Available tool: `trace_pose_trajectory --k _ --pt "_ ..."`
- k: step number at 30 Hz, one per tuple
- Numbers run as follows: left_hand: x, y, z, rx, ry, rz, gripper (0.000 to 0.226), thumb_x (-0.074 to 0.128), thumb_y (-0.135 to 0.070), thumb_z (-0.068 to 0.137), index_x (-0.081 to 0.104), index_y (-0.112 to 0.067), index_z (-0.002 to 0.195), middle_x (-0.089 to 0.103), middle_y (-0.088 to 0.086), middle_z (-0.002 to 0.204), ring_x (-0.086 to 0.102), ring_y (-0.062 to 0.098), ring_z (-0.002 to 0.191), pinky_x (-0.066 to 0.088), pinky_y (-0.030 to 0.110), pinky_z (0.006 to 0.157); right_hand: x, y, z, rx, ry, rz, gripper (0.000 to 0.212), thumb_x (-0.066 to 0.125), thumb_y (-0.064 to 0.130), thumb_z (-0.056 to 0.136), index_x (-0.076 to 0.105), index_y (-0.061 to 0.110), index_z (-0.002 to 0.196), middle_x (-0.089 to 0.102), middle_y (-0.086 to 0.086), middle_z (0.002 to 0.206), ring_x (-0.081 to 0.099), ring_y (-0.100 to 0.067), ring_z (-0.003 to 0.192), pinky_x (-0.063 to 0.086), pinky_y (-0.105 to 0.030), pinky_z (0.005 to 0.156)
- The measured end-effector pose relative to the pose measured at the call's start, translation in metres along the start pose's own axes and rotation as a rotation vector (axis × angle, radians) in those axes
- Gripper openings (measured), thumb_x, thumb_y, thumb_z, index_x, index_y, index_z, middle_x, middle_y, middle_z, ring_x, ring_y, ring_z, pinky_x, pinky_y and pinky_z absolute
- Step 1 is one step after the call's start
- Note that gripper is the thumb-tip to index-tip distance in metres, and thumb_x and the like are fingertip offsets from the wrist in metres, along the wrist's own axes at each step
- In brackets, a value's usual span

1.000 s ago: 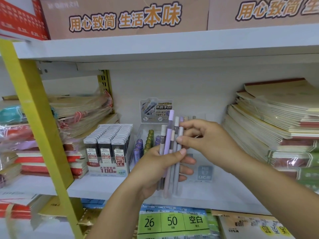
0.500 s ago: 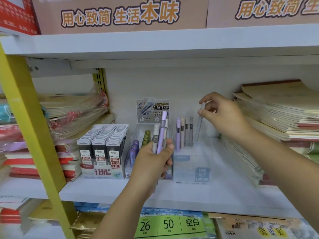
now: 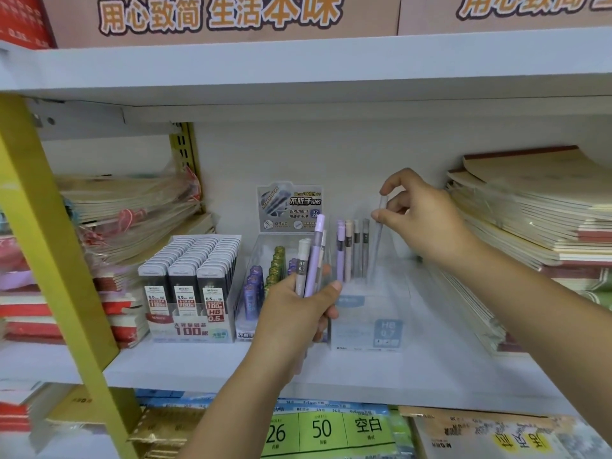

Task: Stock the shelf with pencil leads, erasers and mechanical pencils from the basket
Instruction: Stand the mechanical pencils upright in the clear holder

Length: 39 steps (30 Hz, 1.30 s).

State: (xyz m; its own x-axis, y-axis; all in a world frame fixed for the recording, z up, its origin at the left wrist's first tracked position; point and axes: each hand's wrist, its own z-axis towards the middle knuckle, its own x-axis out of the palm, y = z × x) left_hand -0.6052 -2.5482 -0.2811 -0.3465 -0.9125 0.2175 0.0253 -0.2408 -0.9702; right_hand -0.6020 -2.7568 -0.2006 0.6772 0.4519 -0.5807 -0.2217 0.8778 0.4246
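Since the hands parted: right hand (image 3: 420, 223) has pulled one lead tube (image 3: 381, 226) off the bundle and carried it over the clear box (image 3: 367, 329). It has barely shifted vs half a sec ago, so prob. lining up the drop.
Right grip: thumb + forefinger pinch the tube near its top, other fingers loosely curled. Tube hangs near upright; its low end is hazy behind the box wall, so can't tell if it has reached the bottom.
Left grip: left hand (image 3: 298, 316) is wrapped round the bundle (image 3: 311, 260), approx. 3 tubes now (more a sec ago), held upright in front of the middle display (image 3: 261, 286).
In the box: four tubes (image 3: 347, 250) stand at back left, w/ the pinched tube just beside them on the right.
Task meaning: a one-by-one feed, few left in hand. The box has lots of room, so I'd judge stocking is far from done. Basket not in view.
Around: 0.5 HB lead box (image 3: 188, 286) at left, all three displays on the shelf (image 3: 430, 376). Wrapped notebooks (image 3: 132, 210) and the yellow upright (image 3: 49, 243) sit further left.
In the way: the notebook stack (image 3: 530, 226) is near the right wrist, so little elbow room. The standing tubes look easy to knock over on the way in.
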Motion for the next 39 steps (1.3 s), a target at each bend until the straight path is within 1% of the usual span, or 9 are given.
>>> trace_pose_trajectory --k 3,7,11,17,25,31,33,36,39 --pt "0.0 0.001 0.0 0.005 0.002 -0.003 0.014 0.069 -0.011 0.091 0.07 -0.016 0.104 0.056 0.001 0.05 0.037 0.01 0.038 0.03 0.024 0.043 0.004 0.004 -0.002 -0.03 -0.006 0.0 0.031 0.073 0.027 0.081 0.044 0.033 0.092 0.065 0.009 0.068 0.058 -0.002 0.067 0.036 -0.013 0.056" --pt "0.0 0.001 0.0 0.009 0.0 0.003 0.014 0.069 -0.012 0.091 0.07 -0.018 0.104 0.057 0.001 0.051 0.037 0.011 0.038 0.031 0.024 0.042 0.013 0.004 -0.005 -0.048 -0.012 0.003 0.029 0.071 0.023 0.084 0.046 0.027 0.099 0.066 0.006 0.075 0.06 -0.012 0.072 0.036 -0.023 0.06" --pt "0.0 0.002 0.0 0.01 0.007 -0.003 0.014 0.069 -0.012 0.091 0.07 -0.019 0.104 0.057 0.0 0.05 0.038 0.01 0.038 0.032 0.022 0.042 0.017 0.001 -0.01 -0.042 -0.009 -0.005 0.028 0.071 0.027 0.085 0.046 0.029 0.099 0.066 0.007 0.077 0.061 -0.01 0.074 0.039 -0.012 0.061" --pt "-0.001 0.002 0.001 0.005 0.008 0.001 0.016 0.069 -0.013 0.091 0.07 -0.018 0.106 0.057 0.001 0.051 0.038 0.01 0.038 0.032 0.023 0.042 0.018 0.004 -0.011 -0.029 -0.033 -0.006 0.028 0.071 0.029 0.085 0.047 0.028 0.1 0.067 0.008 0.076 0.062 -0.011 0.074 0.043 -0.024 0.063" --pt "-0.001 0.001 0.0 -0.002 0.013 -0.004 0.016 0.07 -0.013 0.091 0.069 -0.017 0.106 0.057 0.001 0.051 0.038 0.01 0.038 0.032 0.024 0.043 0.02 0.007 -0.01 -0.071 -0.026 -0.066 0.03 0.073 0.026 0.084 0.048 0.02 0.099 0.066 0.002 0.074 0.058 -0.015 0.066 0.037 -0.025 0.059" --pt "-0.001 0.0 0.0 -0.006 0.02 -0.012 0.015 0.069 -0.012 0.091 0.069 -0.016 0.106 0.057 0.001 0.051 0.038 0.01 0.038 0.032 0.023 0.042 0.02 0.01 -0.008 -0.08 -0.013 -0.105 0.031 0.074 0.027 0.082 0.051 0.015 0.099 0.064 0.001 0.074 0.058 -0.018 0.068 0.04 -0.026 0.06" --pt "-0.001 0.0 -0.001 -0.009 0.025 -0.014 0.015 0.07 -0.012 0.091 0.069 -0.016 0.105 0.057 0.001 0.051 0.038 0.011 0.038 0.032 0.022 0.041 0.021 0.01 -0.01 -0.077 0.049 -0.132 0.029 0.074 0.03 0.082 0.054 0.016 0.098 0.066 0.001 0.076 0.059 -0.018 0.072 0.04 -0.027 0.061" --pt "-0.004 -0.001 -0.001 -0.013 0.05 0.005 0.017 0.07 -0.016 0.091 0.069 -0.018 0.107 0.058 0.001 0.053 0.039 0.011 0.039 0.035 0.022 0.04 0.022 0.011 -0.011 -0.099 0.115 -0.22 0.019 0.07 0.03 0.085 0.064 0.015 0.096 0.068 -0.001 0.083 0.054 -0.019 0.089 0.041 -0.031 0.068" --pt "-0.009 -0.003 -0.002 0.006 0.104 0.029 0.024 0.071 -0.026 0.089 0.067 -0.016 0.11 0.06 0.001 0.058 0.042 0.012 0.043 0.04 0.025 0.043 0.015 0.014 -0.01 -0.134 0.063 -0.301 0.012 0.066 0.024 0.089 0.071 0.016 0.096 0.067 -0.003 0.089 0.049 -0.021 0.096 0.036 -0.03 0.075"
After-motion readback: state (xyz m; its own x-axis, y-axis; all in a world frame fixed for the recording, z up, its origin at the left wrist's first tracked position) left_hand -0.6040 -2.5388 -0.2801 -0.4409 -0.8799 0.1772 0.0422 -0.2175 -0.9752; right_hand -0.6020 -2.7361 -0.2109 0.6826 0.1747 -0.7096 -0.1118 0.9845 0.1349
